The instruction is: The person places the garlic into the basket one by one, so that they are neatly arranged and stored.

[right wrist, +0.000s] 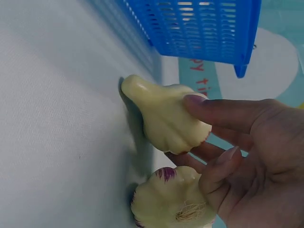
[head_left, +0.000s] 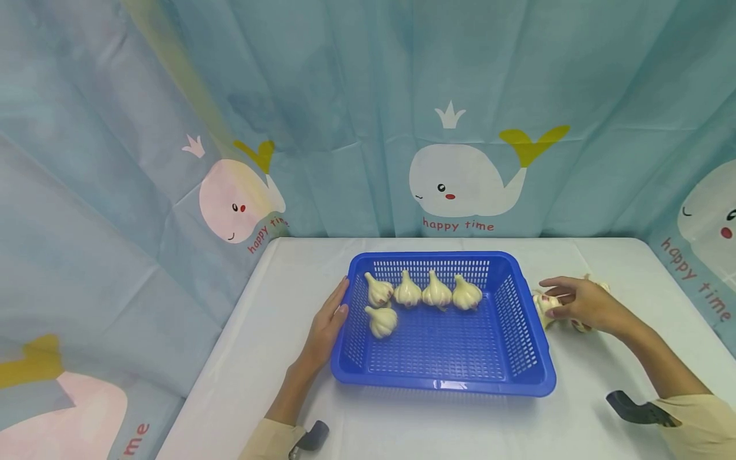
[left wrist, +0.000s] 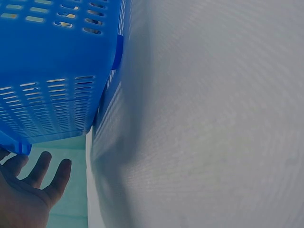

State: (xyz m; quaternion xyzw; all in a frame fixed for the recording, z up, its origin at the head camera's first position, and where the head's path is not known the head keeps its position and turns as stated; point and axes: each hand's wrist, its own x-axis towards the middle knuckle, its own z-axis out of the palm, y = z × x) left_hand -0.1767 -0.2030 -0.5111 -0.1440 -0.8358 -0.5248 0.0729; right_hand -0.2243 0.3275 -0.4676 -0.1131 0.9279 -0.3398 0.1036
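A blue plastic basket (head_left: pixel 443 384) stands on the white table, with several garlic bulbs inside along its back and left side; one garlic bulb (head_left: pixel 382 321) lies in front of the back row. My left hand (head_left: pixel 324 329) rests against the basket's left rim, its fingers extended in the left wrist view. Right of the basket, my right hand (head_left: pixel 588 305) pinches a garlic bulb (right wrist: pixel 168 114) between thumb and fingers, close to the tabletop. Another garlic bulb (right wrist: pixel 166 199) with purple marks and roots lies just beside that hand. The hand partly hides the bulbs there in the head view.
The white tabletop (head_left: pixel 253 358) extends around the basket. Behind it hangs a blue-green curtain (head_left: pixel 345 128) printed with whales, and more of it covers both sides. A dark device (head_left: pixel 638 409) sits at the right wrist and another (head_left: pixel 313 436) at the left.
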